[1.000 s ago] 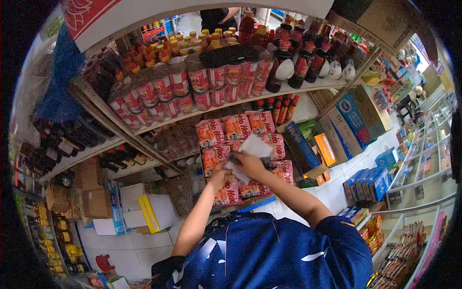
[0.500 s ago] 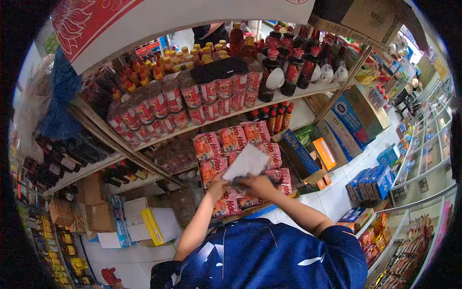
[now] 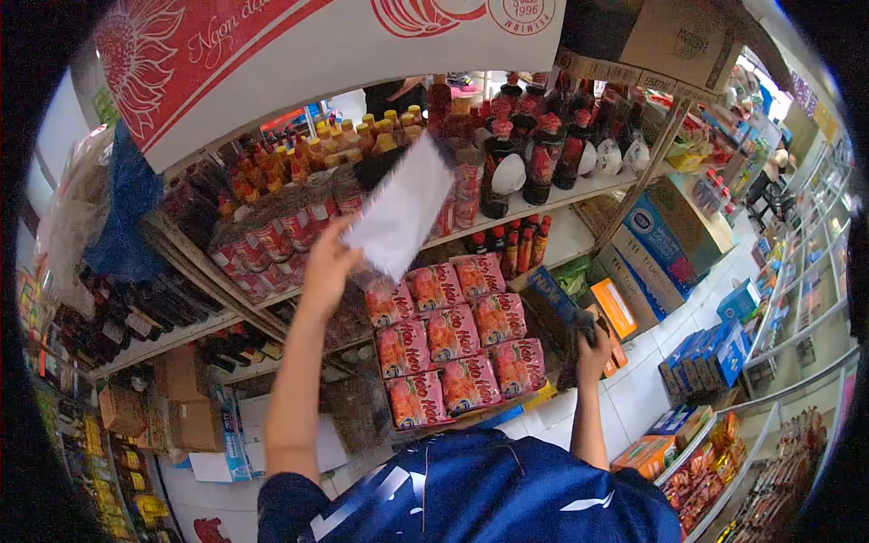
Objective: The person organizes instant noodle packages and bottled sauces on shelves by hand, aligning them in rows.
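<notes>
My left hand [image 3: 333, 262] is closed on the lower left edge of a white sheet [image 3: 403, 208], raised in front of the shelf of red-labelled cans [image 3: 272, 237]. Below it lie several pink noodle packs [image 3: 452, 332] in rows. At the right, my right hand [image 3: 590, 342] is wrapped round a dark object [image 3: 582, 324], blurred and too small to name, beside an open blue box [image 3: 549, 299].
Dark sauce bottles [image 3: 543, 161] with red caps stand on the shelf [image 3: 566, 192]. A large white and red carton [image 3: 317, 68] is overhead. Blue packs [image 3: 701, 355] sit on the floor at the right, cardboard boxes [image 3: 192, 398] at the left. Parts of other people show in the background.
My hands have moved apart: the left up and leftward with the sheet, the right away to the right with the dark object. More of the pink packs now shows.
</notes>
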### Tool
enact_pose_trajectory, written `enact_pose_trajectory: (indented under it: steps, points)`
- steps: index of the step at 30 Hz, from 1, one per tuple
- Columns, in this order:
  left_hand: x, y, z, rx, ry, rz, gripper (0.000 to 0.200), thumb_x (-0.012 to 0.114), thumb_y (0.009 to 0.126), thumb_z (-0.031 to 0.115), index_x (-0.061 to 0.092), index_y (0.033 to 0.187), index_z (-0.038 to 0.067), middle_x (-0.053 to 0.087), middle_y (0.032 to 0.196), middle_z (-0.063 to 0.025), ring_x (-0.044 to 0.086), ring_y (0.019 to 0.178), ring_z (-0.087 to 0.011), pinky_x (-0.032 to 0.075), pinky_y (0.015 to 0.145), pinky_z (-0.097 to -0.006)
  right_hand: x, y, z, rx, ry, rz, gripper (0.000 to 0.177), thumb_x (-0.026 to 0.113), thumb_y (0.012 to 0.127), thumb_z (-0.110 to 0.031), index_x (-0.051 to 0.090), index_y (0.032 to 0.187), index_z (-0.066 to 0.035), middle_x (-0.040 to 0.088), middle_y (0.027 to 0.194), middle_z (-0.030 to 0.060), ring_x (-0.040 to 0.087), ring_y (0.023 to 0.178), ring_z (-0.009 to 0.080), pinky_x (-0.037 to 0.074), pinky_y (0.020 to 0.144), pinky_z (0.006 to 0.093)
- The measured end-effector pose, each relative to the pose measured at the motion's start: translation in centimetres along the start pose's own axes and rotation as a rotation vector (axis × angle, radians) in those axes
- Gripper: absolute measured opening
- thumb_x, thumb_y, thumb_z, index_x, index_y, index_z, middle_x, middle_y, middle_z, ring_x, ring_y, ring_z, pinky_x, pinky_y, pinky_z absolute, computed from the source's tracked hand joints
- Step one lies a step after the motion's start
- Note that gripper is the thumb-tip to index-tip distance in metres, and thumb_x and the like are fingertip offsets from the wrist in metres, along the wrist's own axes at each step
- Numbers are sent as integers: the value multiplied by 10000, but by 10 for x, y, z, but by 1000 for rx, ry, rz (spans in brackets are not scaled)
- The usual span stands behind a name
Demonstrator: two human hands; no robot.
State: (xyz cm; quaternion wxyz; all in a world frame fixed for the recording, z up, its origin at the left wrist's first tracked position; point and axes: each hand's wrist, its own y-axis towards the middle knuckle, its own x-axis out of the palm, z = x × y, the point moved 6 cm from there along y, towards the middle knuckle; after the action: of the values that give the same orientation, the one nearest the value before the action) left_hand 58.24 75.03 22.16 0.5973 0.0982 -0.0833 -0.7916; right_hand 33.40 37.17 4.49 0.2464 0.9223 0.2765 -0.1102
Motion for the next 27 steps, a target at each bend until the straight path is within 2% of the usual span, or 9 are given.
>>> enact_pose_trajectory:
  steps: [5, 7, 8, 10, 15, 18, 22, 25, 27]
  points:
    - [-1, 68, 41, -16, 3, 4, 450, 480, 751, -42, 453, 1190, 55, 569, 918, -70, 533, 754, -117, 440, 670, -238, -43, -2, -11, 118, 189, 279, 300, 587, 759, -49, 547, 1041, 48, 597, 948, 95, 561, 844, 156, 430, 773, 268]
    - [2, 88, 64, 299, 303, -21, 454, 445, 740, -63, 464, 1179, 52, 564, 1018, -122, 556, 851, -202, 447, 739, -296, -48, 0, -14, 50, 144, 295, 278, 585, 760, -43, 555, 1021, 46, 598, 914, 88, 563, 819, 155, 434, 756, 267]
    - [3, 99, 61, 303, 301, -22, 454, 445, 740, -63, 464, 1179, 52, 564, 1018, -122, 556, 851, -202, 447, 739, -296, -52, 0, -17, -16, 92, 306, 255, 582, 760, -37, 563, 1001, 44, 600, 881, 81, 565, 795, 154, 438, 738, 266]
    - [24, 94, 75, 881, 918, 36, 471, 410, 726, -83, 473, 1170, 60, 546, 1088, -166, 539, 967, -298, 417, 836, -362, -55, -2, -15, 28, 158, 313, 254, 591, 753, -40, 565, 991, 44, 596, 874, 77, 560, 791, 151, 436, 733, 263]
    - [37, 116, -3, 751, 1291, -282, 385, 356, 781, -11, 504, 1129, 59, 511, 1154, -160, 466, 1097, -298, 367, 928, -379, -50, -14, -19, 90, 83, 227, 306, 614, 728, -46, 560, 1022, 18, 550, 1013, 107, 520, 907, 167, 396, 805, 289]
    - [32, 115, -9, 747, 1202, -255, 355, 381, 771, -6, 528, 1090, 45, 513, 1157, -147, 463, 1101, -292, 365, 934, -376, -46, -19, -47, -43, -22, 266, 273, 566, 729, 4, 566, 1001, 34, 579, 957, 94, 538, 882, 172, 405, 795, 279]
    - [26, 115, 2, 607, 1122, -374, 450, 450, 724, -38, 495, 1156, 78, 476, 1213, -139, 431, 1143, -289, 288, 1002, -399, -33, -21, -16, 134, 256, 156, 267, 579, 737, -15, 554, 998, 34, 572, 941, 81, 530, 864, 172, 405, 787, 280]
    - [31, 97, 13, 639, 1182, -404, 406, 476, 780, 56, 479, 1184, 92, 457, 1233, -137, 405, 1163, -299, 282, 1004, -405, -23, -18, -18, 139, 189, 110, 264, 584, 737, -17, 551, 993, 37, 567, 946, 80, 527, 868, 172, 404, 786, 276]
    - [35, 81, 27, 856, 1204, -242, 404, 510, 768, 117, 475, 1166, 58, 455, 1225, -151, 439, 1126, -303, 312, 976, -421, -16, -14, -27, 122, 177, 78, 275, 587, 755, -43, 545, 1014, 39, 577, 955, 89, 538, 871, 173, 408, 788, 273]
